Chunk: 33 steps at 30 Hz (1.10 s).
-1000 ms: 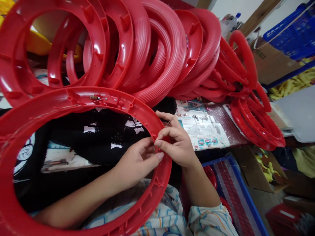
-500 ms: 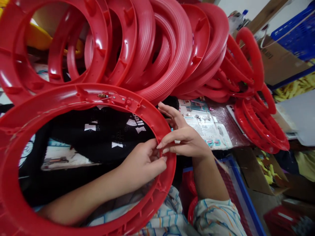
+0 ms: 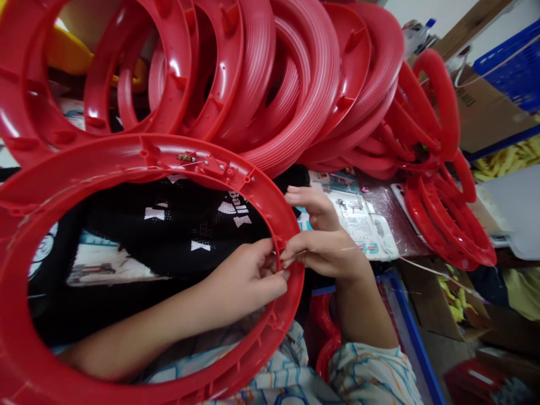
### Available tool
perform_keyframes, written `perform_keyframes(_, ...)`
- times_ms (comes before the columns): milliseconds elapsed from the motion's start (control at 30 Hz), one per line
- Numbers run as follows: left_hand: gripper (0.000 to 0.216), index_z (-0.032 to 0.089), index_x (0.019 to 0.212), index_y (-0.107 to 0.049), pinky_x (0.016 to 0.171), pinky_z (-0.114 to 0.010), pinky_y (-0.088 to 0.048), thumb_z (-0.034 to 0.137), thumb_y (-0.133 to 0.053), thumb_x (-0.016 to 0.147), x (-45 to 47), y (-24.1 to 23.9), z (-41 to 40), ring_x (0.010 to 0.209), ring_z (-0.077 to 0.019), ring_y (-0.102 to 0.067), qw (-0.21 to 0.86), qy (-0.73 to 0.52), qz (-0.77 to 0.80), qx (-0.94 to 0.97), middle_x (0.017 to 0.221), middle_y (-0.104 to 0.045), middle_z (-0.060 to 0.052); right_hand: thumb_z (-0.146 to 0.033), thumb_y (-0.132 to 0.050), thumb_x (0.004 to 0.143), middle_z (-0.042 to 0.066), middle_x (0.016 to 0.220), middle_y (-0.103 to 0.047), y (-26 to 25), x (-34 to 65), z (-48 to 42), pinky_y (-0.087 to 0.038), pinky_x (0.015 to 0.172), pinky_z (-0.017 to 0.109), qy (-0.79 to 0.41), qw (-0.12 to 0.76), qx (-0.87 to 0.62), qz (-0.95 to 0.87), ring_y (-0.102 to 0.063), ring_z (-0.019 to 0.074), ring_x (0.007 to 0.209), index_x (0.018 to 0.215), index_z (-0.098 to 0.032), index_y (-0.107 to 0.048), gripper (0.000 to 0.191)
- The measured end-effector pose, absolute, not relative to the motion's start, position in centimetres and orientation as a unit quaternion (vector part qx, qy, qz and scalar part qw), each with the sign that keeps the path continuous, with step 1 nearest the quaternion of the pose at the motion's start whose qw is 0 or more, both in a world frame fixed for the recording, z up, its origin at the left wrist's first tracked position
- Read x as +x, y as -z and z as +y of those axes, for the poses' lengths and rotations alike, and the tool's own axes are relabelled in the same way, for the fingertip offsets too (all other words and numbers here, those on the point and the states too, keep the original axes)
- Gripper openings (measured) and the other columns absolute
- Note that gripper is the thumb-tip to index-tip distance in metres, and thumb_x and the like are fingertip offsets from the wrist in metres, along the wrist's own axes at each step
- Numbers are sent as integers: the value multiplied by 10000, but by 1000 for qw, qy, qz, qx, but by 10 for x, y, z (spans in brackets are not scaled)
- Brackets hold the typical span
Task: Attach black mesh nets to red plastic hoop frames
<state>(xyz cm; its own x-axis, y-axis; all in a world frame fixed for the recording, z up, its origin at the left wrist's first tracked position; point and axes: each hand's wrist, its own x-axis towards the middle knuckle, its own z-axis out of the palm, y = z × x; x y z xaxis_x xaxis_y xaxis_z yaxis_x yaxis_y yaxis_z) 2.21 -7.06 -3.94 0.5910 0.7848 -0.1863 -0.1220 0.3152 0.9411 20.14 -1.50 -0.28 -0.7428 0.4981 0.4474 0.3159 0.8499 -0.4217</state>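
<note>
A large red plastic ring (image 3: pixel 105 163) lies across my lap, its ribbed inner side up. My left hand (image 3: pixel 244 278) reaches through the ring's opening and pinches its right rim from inside. My right hand (image 3: pixel 323 239) meets it from outside, fingers closed in a pinch on a thin pale wire (image 3: pixel 426 269) that trails off to the right. A small metal part (image 3: pixel 185 157) sits on the ring's upper rim with fine wire running along the groove. Both hands' fingertips touch at the rim.
Several red rings (image 3: pixel 270 79) lean in a stack behind, more (image 3: pixel 447 208) at the right. A printed packaging card (image 3: pixel 354 216) lies under them. A blue crate (image 3: pixel 405 315) stands below right, cardboard boxes (image 3: pixel 485 107) and a blue basket (image 3: pixel 514 62) farther right.
My right hand dropped from above the rim to its outer side and closed into a pinch on the wire. The ring shifted slightly right and up. My left hand stayed pinched at the rim.
</note>
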Motion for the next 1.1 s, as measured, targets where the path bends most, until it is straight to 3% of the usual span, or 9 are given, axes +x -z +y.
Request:
perform_keyframes(100,148,190,878,-537,588,-245,-377,111,-511,756,21,40,-70,633,-104,-450,748,-304,323,493,738,-513,44,-199,-583,864,-17,1301,-475,0,200,-25,-419,1060,447,-62,283,-240,-926,-377,214,1291,814,-271,-630,100)
perform_keyframes(267,135,178,847,-525,601,-254,-383,93,-511,744,22,38,-69,640,-111,-459,759,-296,303,494,698,-502,47,-100,-618,831,-19,1191,-526,-11,197,-30,-481,1016,373,3,278,-210,-937,-415,196,1254,840,-247,-557,160)
perform_keyframes(500,113,181,853,-521,575,-241,-348,122,-536,758,21,35,-68,625,-96,-421,756,-297,292,506,707,-472,54,-88,-628,823,-30,1022,-589,-30,196,-29,-516,933,280,1,246,-214,-945,-505,146,1122,964,-277,-519,259)
perform_keyframes(767,89,187,850,-510,549,-235,-331,144,-531,775,24,41,-70,610,-96,-412,743,-291,293,526,692,-453,61,-106,-641,813,-37,896,-616,-36,195,-28,-479,967,277,-2,207,-206,-957,-487,151,1140,1074,-242,-490,331)
perform_keyframes(900,62,184,830,-505,556,-243,-342,169,-538,779,23,43,-70,605,-100,-411,720,-281,315,550,689,-452,55,-95,-602,837,-32,939,-640,-41,194,-28,-475,968,295,-6,172,-205,-963,-480,159,1150,1114,-242,-503,329)
perform_keyframes(1100,71,189,834,-512,587,-254,-371,248,-545,814,24,37,-67,625,-110,-434,739,-275,308,533,721,-478,43,-145,-575,867,7,1204,-559,-41,201,-23,-455,1002,377,-23,158,-169,-972,-428,188,1219,889,-251,-584,109)
